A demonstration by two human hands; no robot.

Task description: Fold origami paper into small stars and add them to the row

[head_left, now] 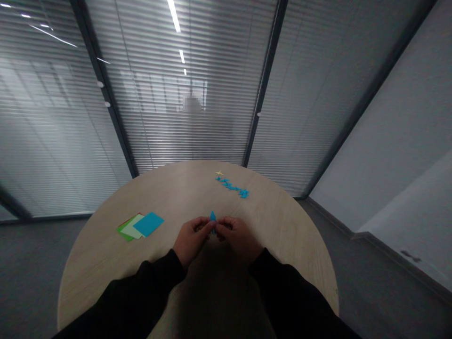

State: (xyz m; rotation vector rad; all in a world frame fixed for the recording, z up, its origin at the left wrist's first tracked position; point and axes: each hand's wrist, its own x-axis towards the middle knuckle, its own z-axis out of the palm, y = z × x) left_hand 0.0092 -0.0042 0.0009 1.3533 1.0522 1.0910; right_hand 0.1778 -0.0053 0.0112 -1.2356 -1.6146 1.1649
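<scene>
Between my two hands, over the near middle of the round table, is a small folded piece of blue paper (213, 216) with its pointed tip upward. My left hand (193, 238) pinches it from the left, thumb and fingers closed. From the other side my right hand (237, 235) grips it with thumb and fingertips. The fingers hide the lower part of the paper. Farther off lies a curved row of several small folded blue paper pieces (231, 187), with a yellow folded piece (219, 173) at its far end.
Left of my hands, a fanned stack of square paper sheets rests on the wooden table (176, 183); a blue sheet (149, 224) lies over pale green and green ones (127, 230). Beyond the table edge stands a glass partition with blinds (190, 136). A white wall (391, 155) is at right.
</scene>
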